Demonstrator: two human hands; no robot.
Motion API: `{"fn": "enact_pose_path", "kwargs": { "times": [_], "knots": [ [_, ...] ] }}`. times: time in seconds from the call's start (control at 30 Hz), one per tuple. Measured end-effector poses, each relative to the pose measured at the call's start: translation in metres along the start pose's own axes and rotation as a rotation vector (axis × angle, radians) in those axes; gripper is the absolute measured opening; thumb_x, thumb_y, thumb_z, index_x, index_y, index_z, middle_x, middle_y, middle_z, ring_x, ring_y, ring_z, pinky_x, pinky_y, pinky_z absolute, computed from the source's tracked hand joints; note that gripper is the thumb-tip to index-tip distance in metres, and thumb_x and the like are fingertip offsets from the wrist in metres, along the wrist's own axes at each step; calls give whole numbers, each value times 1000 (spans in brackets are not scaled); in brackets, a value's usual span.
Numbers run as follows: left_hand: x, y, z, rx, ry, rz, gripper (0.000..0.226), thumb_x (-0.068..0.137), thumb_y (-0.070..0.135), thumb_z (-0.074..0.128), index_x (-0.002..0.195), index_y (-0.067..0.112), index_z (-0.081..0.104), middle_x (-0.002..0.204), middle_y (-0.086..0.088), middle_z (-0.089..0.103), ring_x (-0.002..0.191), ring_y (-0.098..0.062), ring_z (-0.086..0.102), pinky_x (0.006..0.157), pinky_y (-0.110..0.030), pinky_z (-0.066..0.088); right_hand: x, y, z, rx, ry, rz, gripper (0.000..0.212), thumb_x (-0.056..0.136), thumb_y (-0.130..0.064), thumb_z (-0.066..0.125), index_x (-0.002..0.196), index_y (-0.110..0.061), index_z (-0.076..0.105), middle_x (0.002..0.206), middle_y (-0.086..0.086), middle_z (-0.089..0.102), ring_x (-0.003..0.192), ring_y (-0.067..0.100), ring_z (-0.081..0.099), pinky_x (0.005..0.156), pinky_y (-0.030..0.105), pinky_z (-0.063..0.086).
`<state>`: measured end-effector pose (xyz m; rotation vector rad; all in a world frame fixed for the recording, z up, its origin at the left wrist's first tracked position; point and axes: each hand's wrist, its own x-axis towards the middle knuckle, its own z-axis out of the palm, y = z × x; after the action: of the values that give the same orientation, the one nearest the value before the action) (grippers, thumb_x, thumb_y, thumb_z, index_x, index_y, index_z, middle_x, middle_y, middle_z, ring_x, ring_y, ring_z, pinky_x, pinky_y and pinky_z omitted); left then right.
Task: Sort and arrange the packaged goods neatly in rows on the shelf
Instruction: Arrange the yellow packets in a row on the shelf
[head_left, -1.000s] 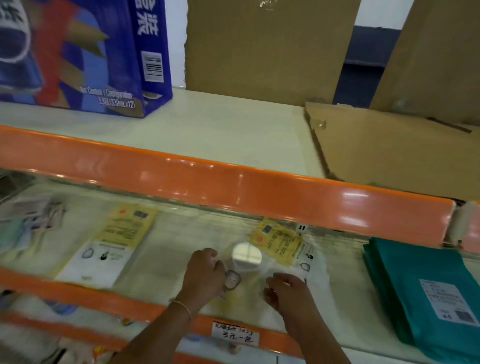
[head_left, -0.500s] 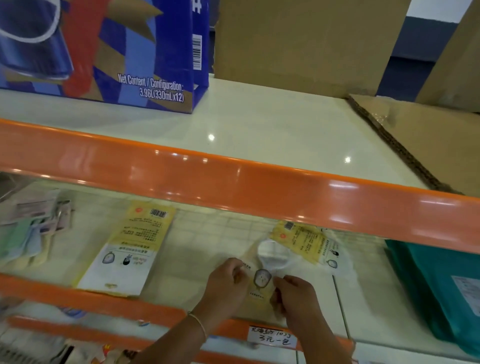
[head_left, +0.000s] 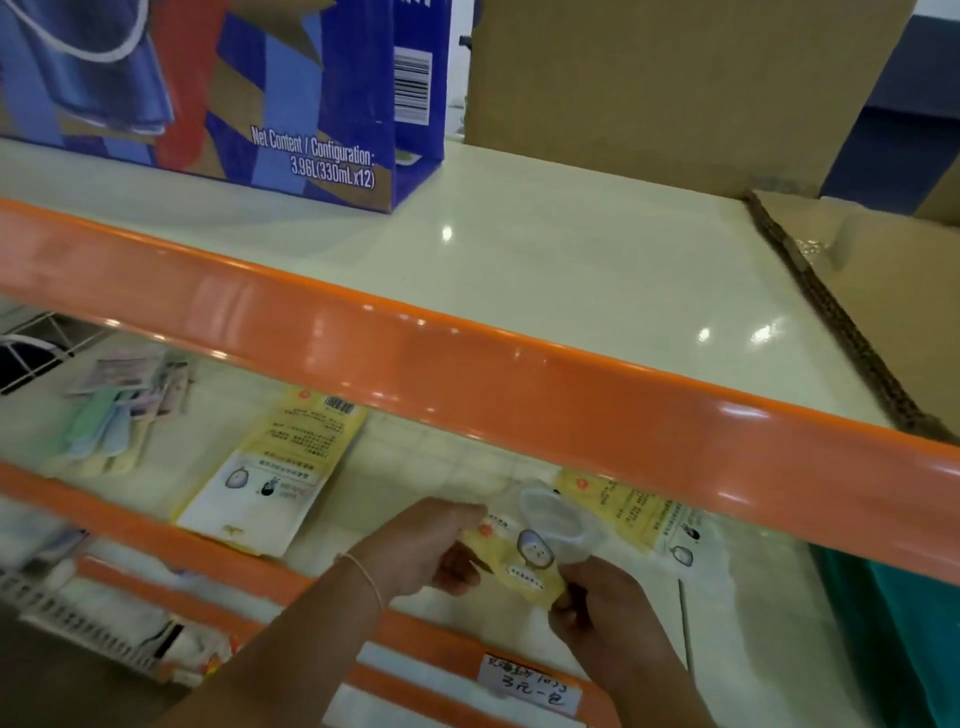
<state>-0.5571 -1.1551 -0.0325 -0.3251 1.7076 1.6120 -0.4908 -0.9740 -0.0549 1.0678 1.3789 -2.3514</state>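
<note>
- A blue carton (head_left: 218, 98) printed "3.96L(330mL x12)" stands on the upper shelf (head_left: 545, 270), with brown cardboard (head_left: 675, 88) behind it and a flattened sheet (head_left: 893, 312) to the right.
- An orange rail (head_left: 467, 374) edges that shelf; the lower shelf (head_left: 415, 467) sits beneath it.
- Teal packs (head_left: 904, 644) are stacked at the lower shelf's right end.
- A yellow-and-white pack (head_left: 275, 478) lies flat on the lower shelf, left of the hands; another (head_left: 639, 509) lies to their right, partly under the rail.
- Pastel packets (head_left: 119, 415) lie in a loose heap at the far left.
- The left hand (head_left: 415, 545) and right hand (head_left: 602, 613) hold a small yellow pouch (head_left: 519, 561) between them, over the lower shelf's front; each hand's fingers pinch one end.
- A handwritten price tag (head_left: 524, 686) is fixed to the lower front rail, below the hands.
</note>
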Motion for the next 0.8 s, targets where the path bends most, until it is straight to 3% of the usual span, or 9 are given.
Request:
{"fn": "enact_pose_path", "kwargs": {
  "times": [0.17,0.4,0.47,0.53,0.6,0.67,0.8],
  "knots": [
    [-10,-15,-11,43,81,50,9,93,7,53,87,4,59,55,-8,54,38,-16,38,41,-19,26,-4,4,11,-61,-11,31,38,89,8,45,59,-12,35,41,7,33,33,15,30,42,24,22],
    [-26,-20,-46,134,102,134,12,96,9,52,91,1,60,54,-9,44,37,-15,35,40,-19,24,0,18,45,-148,16,15,33,87,0,53,58,-9,38,48,5,27,38,18,24,56,35,14],
    [-31,-20,-61,151,93,174,14,97,10,51,93,0,60,56,-10,48,35,-15,35,40,-21,24,-1,26,61,-201,18,4,27,81,-15,66,72,8,54,62,12,37,49,22,34,54,34,21],
    [-40,-20,-80,190,82,207,16,98,12,50,103,2,61,66,-9,55,35,-13,36,41,-23,27,-2,38,79,-237,8,-45,38,75,-18,72,90,14,59,73,20,48,64,30,45,54,33,33],
    [-51,-19,-102,226,57,246,13,100,16,49,107,17,59,84,-9,62,36,-13,37,42,-24,31,-5,49,99,-268,10,-130,18,82,-8,67,86,9,65,74,23,59,69,32,56,60,37,43],
    [-60,-19,-126,252,50,292,19,100,17,48,93,33,55,97,-14,60,37,-12,35,44,-26,31,-7,59,120,-312,12,-194,15,84,-4,65,82,11,63,75,23,61,70,32,58,65,41,46],
    [-67,-21,-175,359,116,363,19,101,18,45,90,31,53,69,-4,54,35,-5,39,40,-17,31,-3,74,170,-422,-5,-294,23,86,-8,65,93,13,59,76,33,56,69,28,55,62,39,49]
  ]
}}
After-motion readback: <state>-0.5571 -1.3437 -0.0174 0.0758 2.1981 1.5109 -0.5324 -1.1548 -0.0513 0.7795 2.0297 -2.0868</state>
